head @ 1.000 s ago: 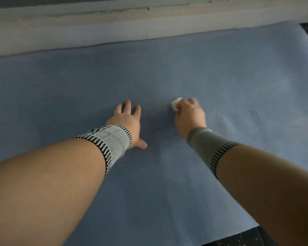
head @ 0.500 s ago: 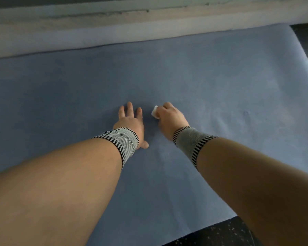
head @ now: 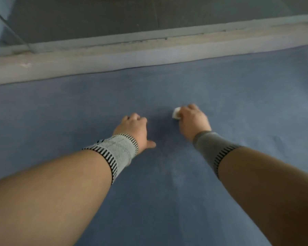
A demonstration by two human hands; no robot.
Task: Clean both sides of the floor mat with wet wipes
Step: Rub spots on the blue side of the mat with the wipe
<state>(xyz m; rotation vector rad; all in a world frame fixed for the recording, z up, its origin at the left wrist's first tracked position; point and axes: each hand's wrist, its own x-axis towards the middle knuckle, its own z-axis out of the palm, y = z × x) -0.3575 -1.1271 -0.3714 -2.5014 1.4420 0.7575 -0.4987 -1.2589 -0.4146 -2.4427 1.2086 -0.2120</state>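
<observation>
Two hands on blue floor mat | pale ledge, possibly concrete, behind

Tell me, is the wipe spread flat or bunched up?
Bunched up: the right hand grips the wipe, with only a small white wad showing.

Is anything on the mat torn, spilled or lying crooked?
Nothing stands out. The mat lies flat, no tears or spills showing. The right hand grips a wipe on it; the left hand rests beside.
</observation>
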